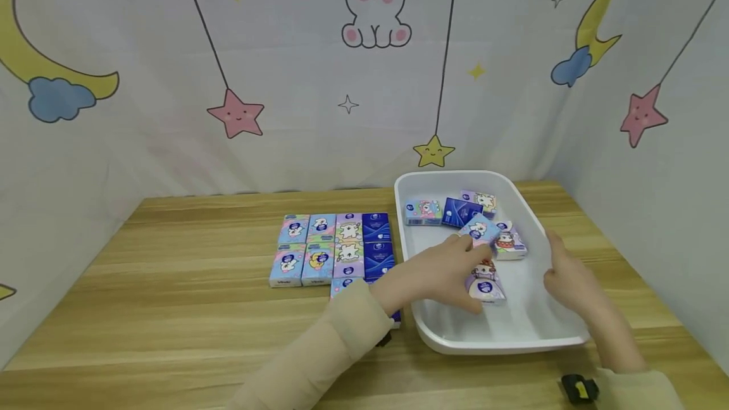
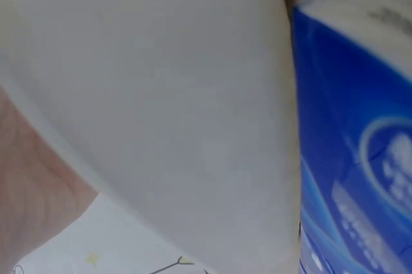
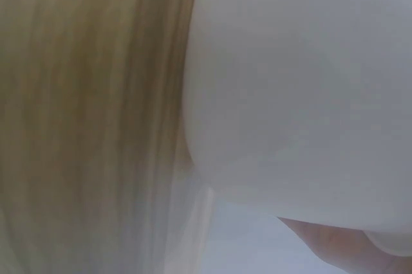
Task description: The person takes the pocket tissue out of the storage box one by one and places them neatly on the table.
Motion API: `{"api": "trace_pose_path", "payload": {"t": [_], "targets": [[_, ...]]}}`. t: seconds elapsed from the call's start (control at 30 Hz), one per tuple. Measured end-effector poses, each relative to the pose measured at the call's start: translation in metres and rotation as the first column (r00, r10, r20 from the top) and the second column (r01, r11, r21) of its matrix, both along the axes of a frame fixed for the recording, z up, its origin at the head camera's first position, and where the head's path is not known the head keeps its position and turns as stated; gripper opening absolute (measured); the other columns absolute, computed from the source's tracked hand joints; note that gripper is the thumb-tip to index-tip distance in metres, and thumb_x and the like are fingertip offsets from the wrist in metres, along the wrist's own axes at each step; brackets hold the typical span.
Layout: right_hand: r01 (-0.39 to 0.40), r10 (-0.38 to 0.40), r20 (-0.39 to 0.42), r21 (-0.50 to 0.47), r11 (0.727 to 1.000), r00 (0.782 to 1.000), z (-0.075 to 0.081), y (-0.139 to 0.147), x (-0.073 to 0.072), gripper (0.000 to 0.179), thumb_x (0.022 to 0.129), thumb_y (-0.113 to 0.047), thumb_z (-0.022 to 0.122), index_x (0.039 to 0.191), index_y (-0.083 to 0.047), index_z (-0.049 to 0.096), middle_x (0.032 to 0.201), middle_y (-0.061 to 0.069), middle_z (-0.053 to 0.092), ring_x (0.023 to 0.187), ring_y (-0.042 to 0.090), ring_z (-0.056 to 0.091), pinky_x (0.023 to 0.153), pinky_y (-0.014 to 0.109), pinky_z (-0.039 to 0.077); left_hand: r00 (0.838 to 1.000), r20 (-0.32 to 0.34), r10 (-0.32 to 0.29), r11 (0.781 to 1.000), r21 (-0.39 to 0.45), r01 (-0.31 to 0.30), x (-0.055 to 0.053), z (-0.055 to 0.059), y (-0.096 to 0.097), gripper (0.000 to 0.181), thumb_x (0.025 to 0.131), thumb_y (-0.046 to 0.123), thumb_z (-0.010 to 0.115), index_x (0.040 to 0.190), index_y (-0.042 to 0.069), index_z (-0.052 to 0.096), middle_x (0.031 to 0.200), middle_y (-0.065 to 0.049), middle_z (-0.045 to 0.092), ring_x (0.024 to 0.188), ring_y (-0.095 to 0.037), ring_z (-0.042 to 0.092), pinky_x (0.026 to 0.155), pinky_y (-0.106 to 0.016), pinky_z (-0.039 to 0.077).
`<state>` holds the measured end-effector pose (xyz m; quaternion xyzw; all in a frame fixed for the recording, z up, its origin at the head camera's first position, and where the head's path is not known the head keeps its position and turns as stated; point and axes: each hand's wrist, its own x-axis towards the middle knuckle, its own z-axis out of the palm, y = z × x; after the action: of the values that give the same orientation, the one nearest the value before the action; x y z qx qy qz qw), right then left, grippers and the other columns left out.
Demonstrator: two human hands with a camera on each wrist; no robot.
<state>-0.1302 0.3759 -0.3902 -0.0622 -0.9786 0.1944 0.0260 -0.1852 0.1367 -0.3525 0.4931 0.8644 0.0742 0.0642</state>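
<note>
White rounded-corner tray (image 1: 512, 324) on wood-grain table (image 1: 171, 321) holds small printed packs (image 1: 423, 210). Your left hand (image 1: 444, 271) is inside, thumb and fingers spread, at the light-blue boxy pack (image 1: 478, 226); can't confirm contact. Your right hand (image 1: 572, 280) grips the right rim.

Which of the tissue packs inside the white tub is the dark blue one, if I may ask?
The dark blue pack lies in the white tub's far half, immediately right of the leftmost pack; the others inside are pastel.
</note>
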Motion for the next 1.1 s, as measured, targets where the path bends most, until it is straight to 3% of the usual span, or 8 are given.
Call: {"api": "trace_pose_path", "payload": {"t": [0.37, 0.67, 0.83, 1.1], "targets": [[0.003, -0.003, 0.003, 0.007, 1.0, 1.0, 0.0, 0.0, -0.001, 0.073, 0.083, 0.003, 0.042, 0.145, 0.016, 0.006, 0.127, 0.048, 0.04, 0.099, 0.058, 0.054, 0.077, 0.063, 0.047, 0.999, 0.009, 0.034, 0.994, 0.108, -0.035, 0.002, 0.0, -0.027, 0.074, 0.075, 0.044, 0.075, 0.138, 0.023, 0.043, 0.12, 0.001, 0.049, 0.107, -0.012, 0.043, 0.087, -0.018, 0.046], [0.008, -0.008, 0.01, 0.006, 1.0, 1.0, 0.0, 0.0, 0.0, 0.074, 0.082, 0.003, 0.042, 0.145, 0.017, 0.006, 0.128, 0.048, 0.038, 0.098, 0.057, 0.055, 0.077, 0.063, 0.047, 0.999, 0.033, 0.042, 0.983, 0.176, -0.047, 0.006, -0.002, -0.052, 0.071, 0.074, 0.036, 0.075, 0.136, 0.02, 0.045, 0.114, -0.002, 0.049, 0.1, -0.012, 0.041, 0.076, -0.016, 0.044], [0.014, -0.014, 0.022, 0.005, 1.0, 1.0, 0.0, 0.001, -0.001, 0.073, 0.083, 0.003, 0.041, 0.146, 0.016, 0.005, 0.127, 0.048, 0.039, 0.093, 0.054, 0.057, 0.074, 0.061, 0.047, 0.998, 0.029, 0.049, 0.983, 0.174, -0.054, 0.009, -0.004, -0.064, 0.075, 0.075, 0.036, 0.074, 0.14, 0.014, 0.043, 0.118, -0.003, 0.049, 0.102, -0.012, 0.041, 0.081, -0.016, 0.044], [0.021, -0.021, 0.031, 0.008, 1.0, 0.999, 0.0, 0.0, -0.001, 0.074, 0.084, 0.002, 0.041, 0.146, 0.014, 0.005, 0.13, 0.047, 0.038, 0.1, 0.058, 0.054, 0.077, 0.064, 0.046, 0.999, -0.004, 0.049, 0.978, 0.202, -0.047, 0.016, 0.0, -0.079, 0.085, 0.073, 0.036, 0.075, 0.144, 0.008, 0.038, 0.123, -0.003, 0.048, 0.108, -0.013, 0.043, 0.089, -0.018, 0.047]]}}
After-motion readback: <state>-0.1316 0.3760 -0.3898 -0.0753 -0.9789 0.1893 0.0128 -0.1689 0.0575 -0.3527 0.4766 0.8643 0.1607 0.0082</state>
